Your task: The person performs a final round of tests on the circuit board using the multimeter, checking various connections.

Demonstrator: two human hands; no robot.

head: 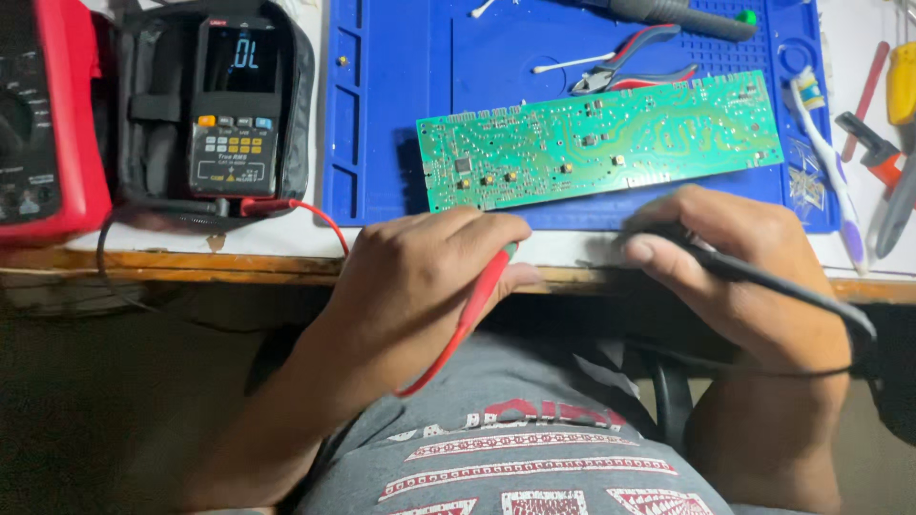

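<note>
- Red plastic marks the probe [474,307] that the left hand [420,277] grips; the fingers are curled closed round its shaft, thumb beneath, and its tip is hidden behind the knuckles at the near edge of the wooden bench [172,259].
- From that probe a red lead [320,216] loops back along the bench to the handheld multimeter [235,95].
- The right hand [749,277] is likewise closed, pinching a black probe [763,278] between thumb and fingers; its cable runs off to the right and down past the wrist.
- Both hands sit at the front lip of the bench, just short of the blue work mat [382,114], neither one touching the board.
- A long green circuit board [599,141] lies solder side up on the mat, tilted slightly so that its right end is farther away; it is just beyond both hands.
- The multimeter rests in an open black case [301,105] to the left of the mat, its display lit.
- A second meter in a red housing [43,124] stands at the far left edge.
- Behind the board lie red-handled side cutters [634,65] and a cotton swab [572,65].
- A toothbrush [828,157] lies along the mat's right side, with other hand tools beside it, too cropped to name.
- The person's grey printed shirt [515,448] fills the bottom of the view.
</note>
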